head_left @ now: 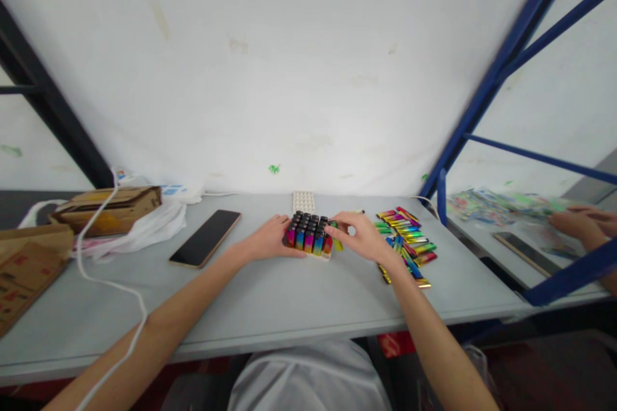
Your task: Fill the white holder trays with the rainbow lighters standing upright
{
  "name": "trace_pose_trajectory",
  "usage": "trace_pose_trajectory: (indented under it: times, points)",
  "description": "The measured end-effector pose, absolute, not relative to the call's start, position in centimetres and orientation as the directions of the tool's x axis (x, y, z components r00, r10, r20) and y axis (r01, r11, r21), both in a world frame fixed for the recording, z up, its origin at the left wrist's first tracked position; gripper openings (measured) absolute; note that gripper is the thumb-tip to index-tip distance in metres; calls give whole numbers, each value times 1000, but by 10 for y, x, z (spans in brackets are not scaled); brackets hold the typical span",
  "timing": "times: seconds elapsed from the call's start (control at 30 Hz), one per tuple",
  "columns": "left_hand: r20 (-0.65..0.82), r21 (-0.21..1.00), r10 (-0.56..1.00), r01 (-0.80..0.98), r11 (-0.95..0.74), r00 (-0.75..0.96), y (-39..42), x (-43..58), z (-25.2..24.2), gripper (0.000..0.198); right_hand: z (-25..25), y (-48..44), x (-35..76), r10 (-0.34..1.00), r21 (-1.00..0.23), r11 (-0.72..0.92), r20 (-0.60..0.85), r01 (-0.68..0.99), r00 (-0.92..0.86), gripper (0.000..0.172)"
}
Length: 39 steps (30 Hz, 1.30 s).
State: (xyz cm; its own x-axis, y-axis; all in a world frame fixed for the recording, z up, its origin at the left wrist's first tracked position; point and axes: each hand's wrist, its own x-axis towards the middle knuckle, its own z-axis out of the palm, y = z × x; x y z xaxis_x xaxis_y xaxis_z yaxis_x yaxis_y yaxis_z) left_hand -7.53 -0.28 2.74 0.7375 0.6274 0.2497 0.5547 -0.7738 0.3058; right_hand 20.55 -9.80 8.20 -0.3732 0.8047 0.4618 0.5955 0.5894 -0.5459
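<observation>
Upright lighters (pixel 308 237) with black tops and shiny rainbow bodies stand packed in rows in a white tray (pixel 322 257) at the middle of the table. My left hand (pixel 272 237) grips this block from its left side, thumb along the front and fingers behind. At the right side of the block, my right hand (pixel 354 231) is closed on a yellow-green lighter (pixel 338 244), partly hidden by the fingers. Farther right, a loose heap of metallic coloured lighters (pixel 407 241) lies on the table. A white tray with holes (pixel 303 200) lies behind the block, near the wall.
A phone (pixel 206 237) lies left of my left hand. Cardboard boxes (pixel 110 209), white plastic bags (pixel 154 225) and a white cable (pixel 113 282) occupy the far left. A blue metal frame (pixel 482 103) rises at right; beyond it are another person's hands (pixel 583 221).
</observation>
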Motion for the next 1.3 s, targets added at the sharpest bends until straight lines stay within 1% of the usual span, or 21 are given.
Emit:
trace_pose_trajectory:
  times: [0.07,0.13,0.27,0.43,0.57,0.97,1.1,1.23,1.3]
  points:
    - [250,307,639,566,-765,728,-4,-75,28,69,80,-98,208,832,-580,555,381,597,-404,36]
    - [243,312,654,580,-752,717,-4,-75,28,69,78,-97,210,845,-614,531,338,584,-414,30]
    - [243,323,658,580,-748,713,-4,-76,28,70,77,-97,211,850,-645,515,304,565,-430,26]
    - [246,321,646,568,-758,722,-3,-76,28,69,80,-99,209,850,-625,517,294,584,-437,22]
    - [227,324,643,566,-758,731,-2,-75,28,68,80,-100,208,868,-614,493,298,616,-398,22]
    - [259,346,655,565,-749,710,0,-78,23,74,89,-108,206,867,-643,473,215,602,-450,18]
    - [261,351,662,570,-743,702,1,-78,22,72,88,-110,206,876,-657,448,186,606,-446,19]
    - [272,350,644,550,-758,715,2,-78,21,73,89,-111,206,883,-641,430,153,636,-443,21]
    - [270,348,641,548,-761,719,2,-77,22,73,90,-110,205,899,-611,407,135,679,-417,20]
